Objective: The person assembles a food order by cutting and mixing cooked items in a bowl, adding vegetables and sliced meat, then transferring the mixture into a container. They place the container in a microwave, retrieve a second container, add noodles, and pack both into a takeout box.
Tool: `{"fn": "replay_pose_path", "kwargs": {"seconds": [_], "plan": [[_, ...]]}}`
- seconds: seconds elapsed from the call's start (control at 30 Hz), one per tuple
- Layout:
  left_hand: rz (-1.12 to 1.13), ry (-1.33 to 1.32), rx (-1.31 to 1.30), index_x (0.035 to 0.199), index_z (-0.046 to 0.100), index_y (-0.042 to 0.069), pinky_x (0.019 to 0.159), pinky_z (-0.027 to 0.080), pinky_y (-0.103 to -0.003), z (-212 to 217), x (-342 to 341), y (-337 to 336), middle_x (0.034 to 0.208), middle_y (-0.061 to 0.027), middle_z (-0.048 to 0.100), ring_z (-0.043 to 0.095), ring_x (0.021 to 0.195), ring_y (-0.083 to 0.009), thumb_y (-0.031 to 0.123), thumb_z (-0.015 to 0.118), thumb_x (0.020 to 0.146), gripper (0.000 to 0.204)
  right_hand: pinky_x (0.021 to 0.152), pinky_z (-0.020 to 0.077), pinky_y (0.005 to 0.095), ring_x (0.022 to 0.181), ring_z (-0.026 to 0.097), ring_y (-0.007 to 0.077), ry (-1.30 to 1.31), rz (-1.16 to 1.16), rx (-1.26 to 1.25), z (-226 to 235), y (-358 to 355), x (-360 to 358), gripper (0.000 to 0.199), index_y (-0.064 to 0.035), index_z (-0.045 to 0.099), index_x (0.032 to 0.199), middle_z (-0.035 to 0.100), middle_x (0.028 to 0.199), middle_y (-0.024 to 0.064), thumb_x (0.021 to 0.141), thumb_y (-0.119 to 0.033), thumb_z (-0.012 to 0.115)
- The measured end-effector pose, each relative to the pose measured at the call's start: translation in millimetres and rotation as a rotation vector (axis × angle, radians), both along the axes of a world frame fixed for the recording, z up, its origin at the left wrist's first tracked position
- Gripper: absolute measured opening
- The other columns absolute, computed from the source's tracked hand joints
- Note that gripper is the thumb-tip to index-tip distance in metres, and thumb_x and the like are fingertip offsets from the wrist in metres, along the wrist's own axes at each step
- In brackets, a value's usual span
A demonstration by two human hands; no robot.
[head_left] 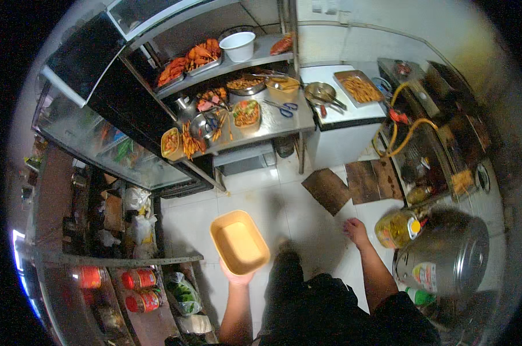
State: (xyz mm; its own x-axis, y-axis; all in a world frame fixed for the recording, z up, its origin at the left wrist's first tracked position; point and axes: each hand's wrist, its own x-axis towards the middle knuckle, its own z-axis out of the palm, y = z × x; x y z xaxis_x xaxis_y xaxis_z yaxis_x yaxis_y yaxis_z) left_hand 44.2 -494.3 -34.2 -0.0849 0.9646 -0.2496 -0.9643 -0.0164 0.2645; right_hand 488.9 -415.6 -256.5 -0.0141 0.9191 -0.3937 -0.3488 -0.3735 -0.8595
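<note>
My left hand [238,277] grips a rectangular tan food container [239,242] from beneath its near end. Nothing shows inside it, and most of my fingers are hidden behind its wall. Over the floor to the right, my right hand [356,232] hangs loosely with its fingers a little apart, holding nothing. It is nearest to a large bottle of yellow oil [394,229] and the brown floor mats [327,191]. Ahead, a steel table [278,120] carries filled containers, skewers, a metal bowl [204,125] and dark-handled scissors [286,108].
A white bucket [238,46] and trays of reddish food [203,53] occupy the upper shelf. Right of the table, a white cabinet [341,144] bears a tray of fried food [359,86]. A big steel pot [445,248] stands at right; shelves with red-lidded jars [138,279] at left.
</note>
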Motion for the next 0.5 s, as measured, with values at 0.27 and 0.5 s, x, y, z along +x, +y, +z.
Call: {"fn": "replay_pose_path", "kwargs": {"seconds": [0.27, 0.5], "plan": [[0.082, 0.081, -0.063, 0.135, 0.053, 0.012, 0.103, 0.044, -0.054, -55, -105, 266, 0.134, -0.0080, 0.059, 0.056, 0.122, -0.0297, 0.046, 0.047, 0.093, 0.054, 0.064, 0.0497, 0.0282, 0.076, 0.061, 0.0139, -0.365, 0.221, -0.122, 82, 291, -169, 0.020, -0.0053, 0.064, 0.112, 0.066, 0.093, 0.0043, 0.097, -0.018, 0.061], [-0.025, 0.096, -0.010, 0.136, 0.051, 0.001, 0.103, 0.046, -0.051, -49, -102, 366, 0.132, -0.0160, 0.058, 0.058, 0.119, -0.0324, 0.039, 0.040, 0.091, 0.059, 0.088, 0.0499, 0.0338, 0.109, 0.061, 0.0209, -0.031, 0.414, -0.106, 141, 384, -245, 0.041, -0.0081, 0.051, 0.134, 0.060, 0.126, 0.0091, 0.097, -0.023, 0.061]]}}
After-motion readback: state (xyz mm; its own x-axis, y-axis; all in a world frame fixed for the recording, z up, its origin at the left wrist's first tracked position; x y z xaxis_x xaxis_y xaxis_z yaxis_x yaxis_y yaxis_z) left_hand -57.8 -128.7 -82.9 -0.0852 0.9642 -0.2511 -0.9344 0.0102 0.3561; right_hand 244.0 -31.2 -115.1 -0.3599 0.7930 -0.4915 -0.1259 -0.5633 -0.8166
